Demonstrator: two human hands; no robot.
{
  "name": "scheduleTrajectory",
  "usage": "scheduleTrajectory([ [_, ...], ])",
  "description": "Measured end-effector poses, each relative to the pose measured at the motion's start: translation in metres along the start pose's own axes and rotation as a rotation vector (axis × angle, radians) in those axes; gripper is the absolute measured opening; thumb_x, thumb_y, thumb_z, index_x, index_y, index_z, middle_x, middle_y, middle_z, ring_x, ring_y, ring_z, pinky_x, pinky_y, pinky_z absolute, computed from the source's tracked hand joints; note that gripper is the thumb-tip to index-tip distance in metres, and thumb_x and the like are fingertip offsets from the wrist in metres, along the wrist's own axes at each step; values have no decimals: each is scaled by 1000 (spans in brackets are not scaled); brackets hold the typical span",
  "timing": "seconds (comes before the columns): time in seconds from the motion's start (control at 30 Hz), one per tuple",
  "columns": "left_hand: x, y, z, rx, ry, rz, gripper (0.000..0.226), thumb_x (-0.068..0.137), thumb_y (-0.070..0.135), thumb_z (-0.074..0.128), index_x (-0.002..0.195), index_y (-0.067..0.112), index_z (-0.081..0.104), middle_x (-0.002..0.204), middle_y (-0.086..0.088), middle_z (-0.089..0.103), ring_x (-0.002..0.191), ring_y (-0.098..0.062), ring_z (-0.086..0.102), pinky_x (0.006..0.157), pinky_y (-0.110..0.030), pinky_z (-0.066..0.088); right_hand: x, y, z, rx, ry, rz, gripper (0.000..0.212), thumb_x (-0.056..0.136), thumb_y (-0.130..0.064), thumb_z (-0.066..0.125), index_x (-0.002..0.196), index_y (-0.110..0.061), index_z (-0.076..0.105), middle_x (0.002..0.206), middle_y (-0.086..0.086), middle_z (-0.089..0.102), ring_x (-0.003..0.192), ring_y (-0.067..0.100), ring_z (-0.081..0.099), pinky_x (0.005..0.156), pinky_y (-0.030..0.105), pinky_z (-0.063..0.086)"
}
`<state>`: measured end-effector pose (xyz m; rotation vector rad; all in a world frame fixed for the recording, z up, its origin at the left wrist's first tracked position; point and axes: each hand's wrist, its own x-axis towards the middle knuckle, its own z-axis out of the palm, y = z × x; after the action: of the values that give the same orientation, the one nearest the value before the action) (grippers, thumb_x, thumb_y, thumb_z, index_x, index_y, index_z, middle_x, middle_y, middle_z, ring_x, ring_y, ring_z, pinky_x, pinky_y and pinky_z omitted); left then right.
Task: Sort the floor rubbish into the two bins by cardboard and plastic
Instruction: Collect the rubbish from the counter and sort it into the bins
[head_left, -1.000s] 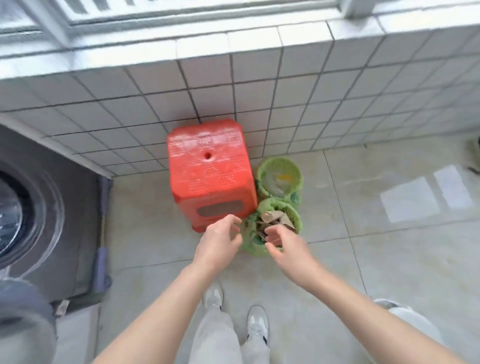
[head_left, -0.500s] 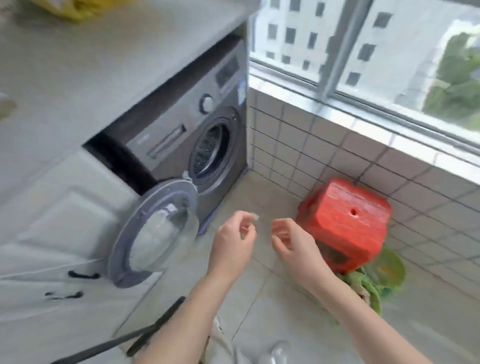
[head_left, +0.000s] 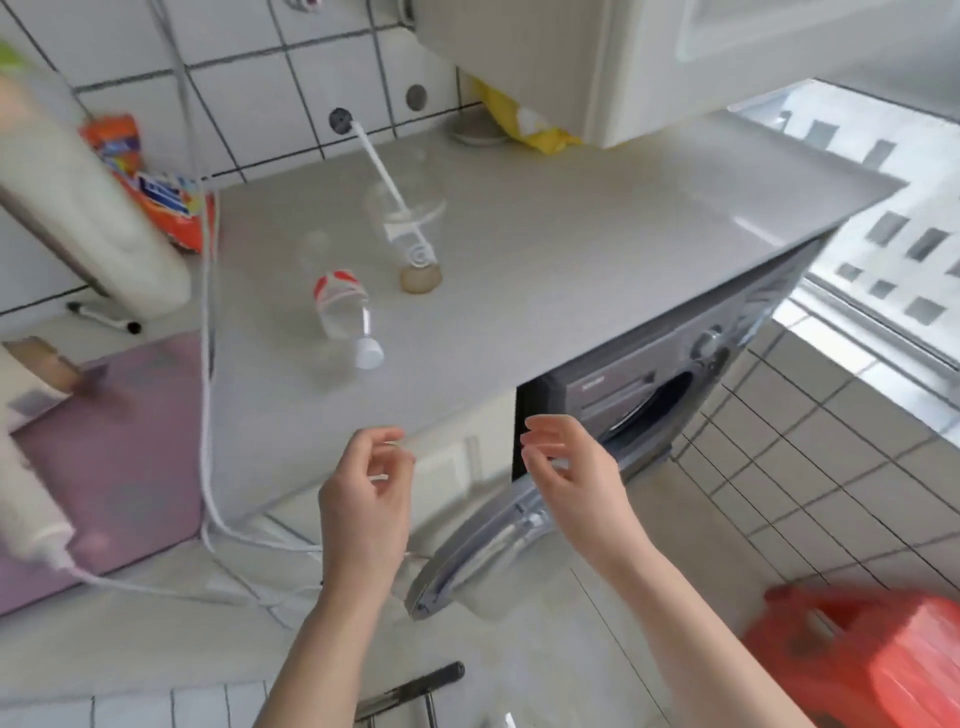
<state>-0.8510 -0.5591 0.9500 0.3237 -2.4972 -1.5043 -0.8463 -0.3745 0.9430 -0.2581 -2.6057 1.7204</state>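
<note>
A clear plastic bottle (head_left: 340, 306) with a red-and-white label lies on its side on my grey countertop (head_left: 545, 249), white cap toward me. Just behind it lies a clear plastic cup (head_left: 408, 223) with a white straw. Both sit well beyond my hands. My left hand (head_left: 363, 499) and right hand (head_left: 574, 480) hover at the counter's front edge, fingers loosely curled, holding nothing. The washing machine (head_left: 654, 395) stands below with its door open; a red stool (head_left: 872, 660) is at lower right.
</note>
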Motion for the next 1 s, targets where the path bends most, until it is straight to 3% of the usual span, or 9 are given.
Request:
scheduleTrajectory([
  [0.07,21,3,-7,-19,46,3,15,88,9,56,96,20,62,82,-1,68,83,-15,65,67,-10,44,19,-12,9,13,-27,-15,27,94,-18,51,121,-22,54,109,-10,63,103,-3,57,73,1,43],
  [0.27,76,3,-5,-93,160,-1,15,90,8,53,93,20,62,84,-2,68,84,-19,66,74,-26,48,78,-31,27,-8,-34,-65,26,93,-21,53,119,-24,54,106,-13,63,86,-2,59,67,11,46],
  [0.33,96,6,-3,-98,225,17,16,90,7,54,92,20,62,85,-1,68,83,-16,65,74,-22,47,99,-38,28,-25,-28,-101,26,93,-22,53,119,-24,53,104,-14,62,84,-2,58,67,11,45],
  [0.43,127,9,-5,-10,322,64,14,90,7,55,95,18,62,90,0,67,80,-9,61,72,-4,41,137,-54,27,-24,-36,-146,29,92,-21,56,121,-22,52,104,-11,62,88,3,58,69,16,45],
  [0.5,150,10,-8,114,345,123,22,87,-1,54,100,15,62,95,1,65,85,-15,61,74,-7,41,164,-65,28,-24,-47,-153,38,89,-23,61,125,-21,49,109,-9,60,94,13,59,73,22,47],
  [0.63,192,8,-13,562,140,336,61,71,-17,51,120,18,56,118,-1,57,109,-22,52,92,-25,41,207,-77,39,-65,-123,-193,70,83,-28,70,140,-18,30,132,-1,45,117,17,48,96,34,44],
  [0.77,222,8,-18,754,-73,448,86,61,-22,50,134,24,47,136,6,52,133,-18,42,106,-33,38,236,-82,50,-18,-201,-197,92,78,-36,74,146,-20,15,144,1,32,132,16,35,105,33,36],
  [0.9,235,3,-16,885,-247,514,102,57,-26,49,143,28,32,152,8,34,145,-19,22,110,-36,33,256,-83,58,36,-234,-209,98,71,-38,78,145,-26,15,144,-6,31,134,15,32,110,39,34],
  [1.0,238,3,-10,888,-288,512,99,55,-25,46,138,28,37,154,9,28,147,-16,14,112,-41,31,266,-83,63,61,-265,-201,90,70,-33,79,140,-26,24,135,-6,39,126,11,40,106,35,38],
])
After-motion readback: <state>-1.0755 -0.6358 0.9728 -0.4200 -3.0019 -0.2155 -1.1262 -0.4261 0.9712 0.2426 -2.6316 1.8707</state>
